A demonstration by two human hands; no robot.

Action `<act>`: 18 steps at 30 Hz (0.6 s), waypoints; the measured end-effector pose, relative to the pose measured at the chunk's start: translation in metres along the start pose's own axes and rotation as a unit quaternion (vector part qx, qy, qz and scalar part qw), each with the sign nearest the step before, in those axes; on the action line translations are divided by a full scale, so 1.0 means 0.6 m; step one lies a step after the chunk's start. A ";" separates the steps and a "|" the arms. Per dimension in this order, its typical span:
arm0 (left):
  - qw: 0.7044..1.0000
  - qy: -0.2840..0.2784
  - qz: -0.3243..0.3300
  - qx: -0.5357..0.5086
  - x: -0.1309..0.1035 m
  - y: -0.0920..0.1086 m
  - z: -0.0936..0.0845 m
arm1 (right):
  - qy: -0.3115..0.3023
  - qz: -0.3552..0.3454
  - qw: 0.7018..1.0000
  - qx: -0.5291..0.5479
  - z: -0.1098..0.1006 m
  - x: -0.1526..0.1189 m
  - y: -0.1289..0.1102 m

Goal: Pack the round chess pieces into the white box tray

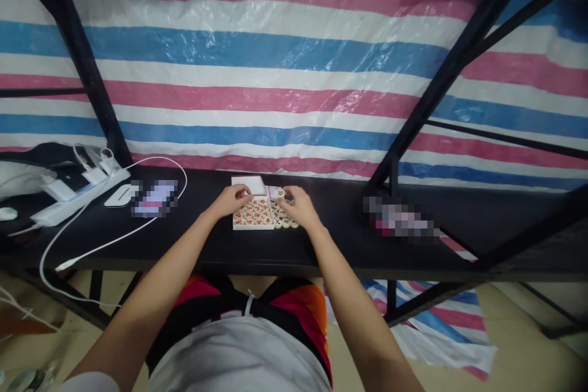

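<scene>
A white box [253,227] on the black desk holds rows of Chinese chess pieces with red characters [253,213]. Over its back left corner is my left hand [233,199], its fingers bent and a little apart from the thumb, with no piece seen in the grip. My right hand [298,206] pinches a round chess piece [280,194] just right of the box. Beneath it, more pieces with black characters [285,223] lie grouped against the box's right side, partly covered by the hand. The box lid [250,184] lies open side up behind the box.
A blurred phone-like item [155,198], a white flat item [120,195], a power strip [82,196] with plugs and a white cable [110,243] occupy the left. A blurred object [399,217] sits right. Black frame posts [432,95] and a striped sheet [257,98] stand behind.
</scene>
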State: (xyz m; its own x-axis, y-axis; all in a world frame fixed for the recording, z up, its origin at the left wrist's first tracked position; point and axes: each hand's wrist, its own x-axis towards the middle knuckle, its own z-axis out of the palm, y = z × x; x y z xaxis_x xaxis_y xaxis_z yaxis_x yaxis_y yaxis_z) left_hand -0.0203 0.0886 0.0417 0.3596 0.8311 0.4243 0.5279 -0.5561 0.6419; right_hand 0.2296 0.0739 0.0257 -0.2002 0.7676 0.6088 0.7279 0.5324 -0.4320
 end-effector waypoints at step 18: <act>0.988 -0.130 -0.034 0.081 -0.005 -0.025 -0.032 | -0.112 0.228 0.966 -0.054 -0.014 -0.017 0.094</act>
State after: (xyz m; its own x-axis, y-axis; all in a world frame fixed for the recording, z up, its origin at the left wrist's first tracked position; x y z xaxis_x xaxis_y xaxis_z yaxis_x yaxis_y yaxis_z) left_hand -0.0441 0.0945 0.0428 0.4941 0.8479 0.1922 0.6654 -0.5111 0.5441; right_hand 0.2785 0.0933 0.0010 0.0285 0.9779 0.2073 0.8354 0.0906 -0.5421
